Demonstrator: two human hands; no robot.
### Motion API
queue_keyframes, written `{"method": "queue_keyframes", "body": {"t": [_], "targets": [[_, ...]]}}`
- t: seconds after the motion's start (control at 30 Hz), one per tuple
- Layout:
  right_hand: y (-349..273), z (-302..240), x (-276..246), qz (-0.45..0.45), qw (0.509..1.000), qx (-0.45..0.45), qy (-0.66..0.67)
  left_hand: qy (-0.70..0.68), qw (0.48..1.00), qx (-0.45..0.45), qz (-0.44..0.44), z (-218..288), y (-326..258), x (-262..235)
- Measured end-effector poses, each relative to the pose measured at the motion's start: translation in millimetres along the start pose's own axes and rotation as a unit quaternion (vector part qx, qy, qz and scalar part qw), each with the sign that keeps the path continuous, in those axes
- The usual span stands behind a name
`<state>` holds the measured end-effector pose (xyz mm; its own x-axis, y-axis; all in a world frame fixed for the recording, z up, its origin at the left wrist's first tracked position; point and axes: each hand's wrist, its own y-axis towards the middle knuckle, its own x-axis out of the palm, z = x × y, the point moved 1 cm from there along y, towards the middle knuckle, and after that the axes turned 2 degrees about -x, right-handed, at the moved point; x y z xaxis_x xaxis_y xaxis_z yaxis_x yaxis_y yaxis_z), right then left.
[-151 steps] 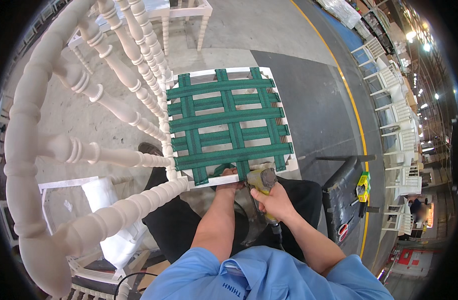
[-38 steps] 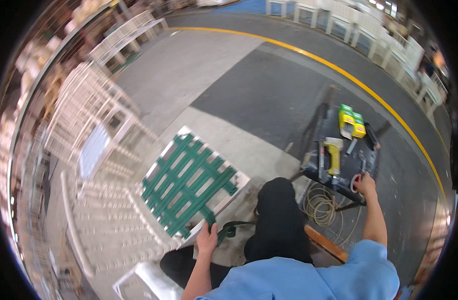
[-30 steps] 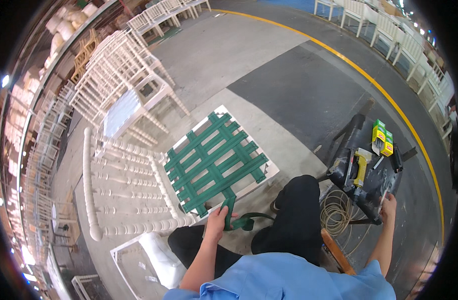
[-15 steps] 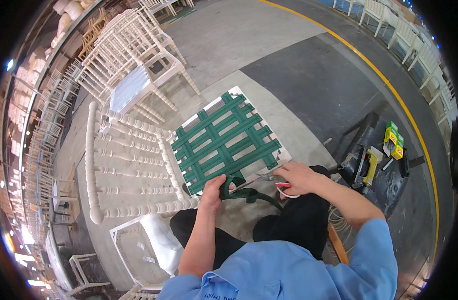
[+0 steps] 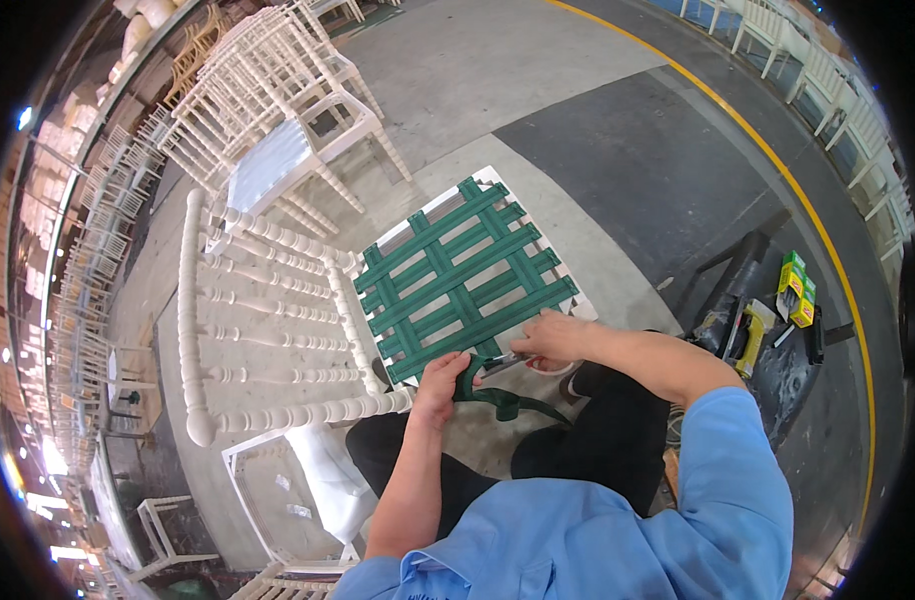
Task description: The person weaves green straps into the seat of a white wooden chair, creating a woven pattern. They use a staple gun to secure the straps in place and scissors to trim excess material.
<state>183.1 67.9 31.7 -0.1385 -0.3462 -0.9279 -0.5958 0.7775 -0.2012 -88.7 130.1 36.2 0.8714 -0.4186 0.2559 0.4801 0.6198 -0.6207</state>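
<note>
In front of me is a white turned-spindle chair [image 5: 266, 415], its back toward my left. Woven green webbing [image 5: 460, 298] crosses its seat frame. At the near edge of the seat, my left hand [image 5: 441, 388] is closed on a loose green webbing strap [image 5: 508, 403], whose tail curls over my lap. My right hand [image 5: 558, 340] is closed around scissors [image 5: 506, 360], gripping the handles. The blades point left and meet the strap beside my left fingers; whether they have cut into it cannot be seen.
To my right, a dark stool [image 5: 778, 385] carries a yellow staple gun [image 5: 750, 340] and green-yellow boxes [image 5: 796, 290]. More white chairs [image 5: 328, 140] stand at far left. A white frame [image 5: 240, 490] lies near my left leg, beside a white padded piece [image 5: 328, 480].
My right hand has brought the scissors left, so the blades are now at the strap by my left hand. My left hand keeps its hold. The whole view has shifted slightly.
</note>
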Motion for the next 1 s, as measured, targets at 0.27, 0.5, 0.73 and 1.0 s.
{"method": "queue_keyframes", "body": {"t": [0.27,0.5,0.73,1.0], "targets": [[-117,-11,-14,0.330,0.883,0.289,0.166,0.001,0.991,0.019,0.134,-29,2,-32],[-367,-59,85,0.466,0.450,0.757,0.082,0.098,0.994,0.041,0.040,-77,7,-13],[-453,-72,137,0.323,0.432,0.842,0.010,0.185,0.977,0.029,0.098,-93,25,-28],[-345,-73,78,0.496,0.604,0.623,0.029,0.203,0.965,0.115,0.118,-97,22,-23]]}}
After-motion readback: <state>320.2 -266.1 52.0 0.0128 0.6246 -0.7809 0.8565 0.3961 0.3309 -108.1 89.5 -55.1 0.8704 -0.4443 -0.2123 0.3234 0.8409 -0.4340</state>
